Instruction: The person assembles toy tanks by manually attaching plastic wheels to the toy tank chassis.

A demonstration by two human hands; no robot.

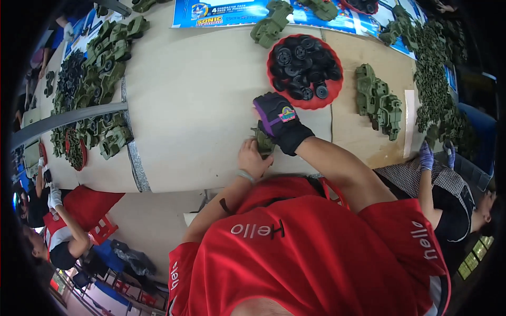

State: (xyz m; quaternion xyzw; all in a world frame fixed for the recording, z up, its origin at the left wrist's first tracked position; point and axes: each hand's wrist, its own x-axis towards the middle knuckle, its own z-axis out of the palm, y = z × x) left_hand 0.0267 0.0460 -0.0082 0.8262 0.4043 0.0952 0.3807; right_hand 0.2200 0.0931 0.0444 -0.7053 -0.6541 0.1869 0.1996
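Note:
Close to the table's front edge, my bare left hand (254, 159) is closed round an olive-green toy military vehicle (264, 142) and steadies it against the tabletop. My right hand (278, 115), in a black and purple fingerless glove, is curled just above and against the far end of that vehicle. Whatever its fingers grip is hidden beneath the glove. Beyond it stands a scalloped red plate (337, 90), heaped with black toy wheels (308, 63). Several green toy vehicles (378, 100) sit in a cluster to the right of the plate.
More green toy vehicles (271, 23) lie at the far edge by blue printed sheets (226, 13). Green parts (440, 79) are piled at the far right, near a co-worker's purple-gloved hand (426, 156). A metal bar (68, 122) crosses the left side, among vehicles and wheels.

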